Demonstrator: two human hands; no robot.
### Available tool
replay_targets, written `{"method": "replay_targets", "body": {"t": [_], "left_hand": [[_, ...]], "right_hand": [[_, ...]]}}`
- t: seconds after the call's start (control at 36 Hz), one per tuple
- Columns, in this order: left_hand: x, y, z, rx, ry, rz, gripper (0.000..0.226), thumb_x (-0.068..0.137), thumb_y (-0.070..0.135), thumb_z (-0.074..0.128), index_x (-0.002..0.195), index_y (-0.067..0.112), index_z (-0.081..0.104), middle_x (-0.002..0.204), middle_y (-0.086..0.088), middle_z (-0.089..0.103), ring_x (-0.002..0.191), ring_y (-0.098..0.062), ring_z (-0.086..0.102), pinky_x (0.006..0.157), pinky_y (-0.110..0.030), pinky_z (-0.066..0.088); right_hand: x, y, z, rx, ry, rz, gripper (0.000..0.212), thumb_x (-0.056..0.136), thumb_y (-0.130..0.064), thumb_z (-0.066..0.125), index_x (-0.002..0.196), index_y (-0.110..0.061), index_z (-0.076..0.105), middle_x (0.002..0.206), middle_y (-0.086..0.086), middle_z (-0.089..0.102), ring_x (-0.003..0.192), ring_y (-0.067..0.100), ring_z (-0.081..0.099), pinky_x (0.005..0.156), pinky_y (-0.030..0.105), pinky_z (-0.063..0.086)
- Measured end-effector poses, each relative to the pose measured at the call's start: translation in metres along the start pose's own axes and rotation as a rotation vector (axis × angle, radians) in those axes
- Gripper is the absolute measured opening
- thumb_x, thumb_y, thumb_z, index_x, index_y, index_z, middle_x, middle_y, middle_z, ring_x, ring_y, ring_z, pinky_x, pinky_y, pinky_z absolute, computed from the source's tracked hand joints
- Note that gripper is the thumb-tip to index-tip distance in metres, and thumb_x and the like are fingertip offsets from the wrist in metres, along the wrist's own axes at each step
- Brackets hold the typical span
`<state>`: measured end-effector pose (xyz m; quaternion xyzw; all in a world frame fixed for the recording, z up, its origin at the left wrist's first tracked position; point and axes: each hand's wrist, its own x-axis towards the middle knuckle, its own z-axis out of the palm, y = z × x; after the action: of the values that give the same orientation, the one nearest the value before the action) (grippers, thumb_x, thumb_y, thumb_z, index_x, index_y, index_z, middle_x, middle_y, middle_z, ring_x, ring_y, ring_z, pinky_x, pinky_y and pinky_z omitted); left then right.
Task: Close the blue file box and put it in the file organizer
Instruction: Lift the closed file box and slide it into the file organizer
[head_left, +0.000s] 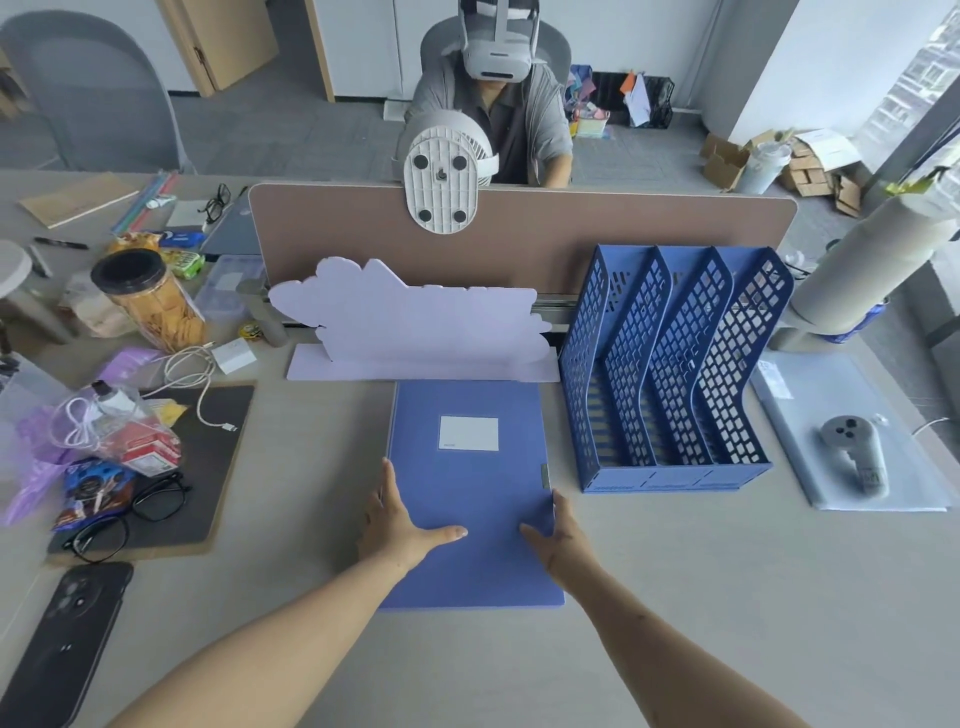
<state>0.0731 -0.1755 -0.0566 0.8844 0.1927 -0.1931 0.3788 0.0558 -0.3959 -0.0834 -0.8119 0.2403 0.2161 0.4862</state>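
Note:
The blue file box (467, 483) lies flat and closed on the desk in front of me, a white label on its lid. My left hand (400, 525) holds its left edge, thumb lying across the lid and fingers along the side. My right hand (561, 535) holds the right edge just below the small clasp, thumb on the lid. The blue file organizer (670, 374) stands upright to the right of the box, with three slots separated by perforated dividers; the slots look empty.
A white cut-out board (415, 332) stands behind the box against the brown desk divider (519, 234). Left: a dark pad with glasses (150, 504), snack bags, cable, a phone (62, 644) and a biscuit jar (150, 301). Right: a grey controller (857, 457) on a folder. A person sits opposite.

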Motion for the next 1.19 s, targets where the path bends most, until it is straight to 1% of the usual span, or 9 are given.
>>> {"method": "replay_targets", "body": {"t": [0.19, 0.39, 0.5, 0.61, 0.72, 0.78, 0.89, 1.0, 1.19], "left_hand": [[-0.007, -0.014, -0.009, -0.03, 0.014, -0.001, 0.152, 0.045, 0.059, 0.09, 0.145, 0.045, -0.024, 0.164, -0.007, 0.002, 0.149, -0.031, 0.013, 0.109, -0.053, 0.037], [-0.013, -0.025, -0.026, -0.113, 0.078, 0.114, 0.148, 0.043, 0.059, 0.09, 0.146, 0.049, -0.015, 0.157, -0.002, 0.016, 0.14, -0.026, 0.03, 0.086, -0.038, 0.045], [-0.013, -0.02, -0.042, -0.239, 0.118, 0.218, 0.151, 0.036, 0.055, 0.093, 0.149, 0.044, -0.006, 0.151, 0.001, 0.021, 0.139, -0.022, 0.029, 0.105, -0.044, 0.04], [-0.013, -0.005, -0.057, -0.295, 0.104, 0.341, 0.143, 0.05, 0.035, 0.097, 0.153, 0.038, -0.002, 0.151, 0.001, 0.022, 0.141, -0.018, 0.025, 0.11, -0.04, 0.033], [-0.015, 0.018, -0.063, -0.333, 0.061, 0.443, 0.145, 0.05, 0.033, 0.098, 0.152, 0.043, -0.005, 0.143, 0.006, 0.024, 0.134, -0.01, 0.027, 0.109, -0.036, 0.032], [-0.017, 0.033, -0.062, -0.34, 0.034, 0.491, 0.147, 0.047, 0.034, 0.098, 0.151, 0.045, -0.006, 0.141, 0.008, 0.027, 0.129, -0.007, 0.027, 0.108, -0.036, 0.033], [-0.023, 0.062, -0.056, -0.351, -0.026, 0.605, 0.149, 0.048, 0.026, 0.099, 0.152, 0.04, -0.006, 0.141, 0.015, 0.024, 0.132, -0.003, 0.023, 0.111, -0.034, 0.03], [-0.029, 0.091, -0.046, -0.335, -0.126, 0.713, 0.154, 0.036, 0.054, 0.095, 0.151, 0.043, -0.007, 0.14, 0.035, 0.018, 0.136, 0.0, 0.019, 0.111, -0.033, 0.03], [-0.047, 0.149, -0.021, -0.257, -0.298, 0.824, 0.153, 0.037, 0.057, 0.094, 0.149, 0.049, -0.011, 0.143, 0.045, 0.005, 0.144, 0.001, 0.011, 0.117, -0.038, 0.027]], "right_hand": [[-0.015, 0.004, 0.014, 0.095, -0.037, -0.022, 0.067, 0.084, -0.025, 0.064, 0.141, -0.031, 0.027, 0.132, -0.001, 0.053, 0.114, 0.026, 0.056, 0.094, 0.039, 0.047], [-0.025, -0.014, 0.019, 0.192, 0.013, -0.192, 0.054, 0.08, -0.013, 0.065, 0.115, -0.041, 0.034, 0.134, 0.003, 0.045, 0.121, 0.026, 0.051, 0.102, 0.049, 0.046], [-0.041, -0.04, 0.004, 0.167, 0.1, -0.301, 0.042, 0.081, -0.028, 0.069, 0.111, -0.032, 0.04, 0.123, 0.002, 0.045, 0.114, 0.028, 0.053, 0.096, 0.049, 0.048], [-0.056, -0.073, -0.028, 0.145, 0.2, -0.411, 0.036, 0.081, -0.032, 0.072, 0.108, -0.028, 0.047, 0.117, 0.001, 0.052, 0.11, 0.019, 0.053, 0.088, 0.033, 0.045], [-0.085, -0.107, -0.067, 0.114, 0.204, -0.512, 0.043, 0.079, -0.038, 0.072, 0.107, -0.049, 0.041, 0.113, -0.014, 0.051, 0.109, 0.005, 0.049, 0.09, 0.03, 0.042], [-0.098, -0.119, -0.086, 0.113, 0.185, -0.513, 0.056, 0.078, -0.042, 0.072, 0.121, -0.047, 0.037, 0.111, -0.025, 0.048, 0.111, 0.004, 0.051, 0.092, 0.032, 0.044], [-0.116, -0.13, -0.127, 0.053, 0.182, -0.473, 0.077, 0.078, -0.041, 0.073, 0.139, -0.037, 0.027, 0.104, -0.012, 0.057, 0.095, 0.007, 0.058, 0.085, 0.029, 0.044], [-0.135, -0.127, -0.165, -0.012, 0.218, -0.413, 0.06, 0.072, -0.043, 0.075, 0.123, -0.033, 0.045, 0.104, -0.003, 0.058, 0.091, 0.016, 0.06, 0.076, 0.04, 0.054], [-0.171, -0.118, -0.214, 0.157, 0.309, -0.288, 0.043, 0.072, -0.02, 0.078, 0.102, -0.021, 0.047, 0.1, -0.002, 0.05, 0.066, 0.018, 0.049, 0.059, 0.035, 0.048]]}}
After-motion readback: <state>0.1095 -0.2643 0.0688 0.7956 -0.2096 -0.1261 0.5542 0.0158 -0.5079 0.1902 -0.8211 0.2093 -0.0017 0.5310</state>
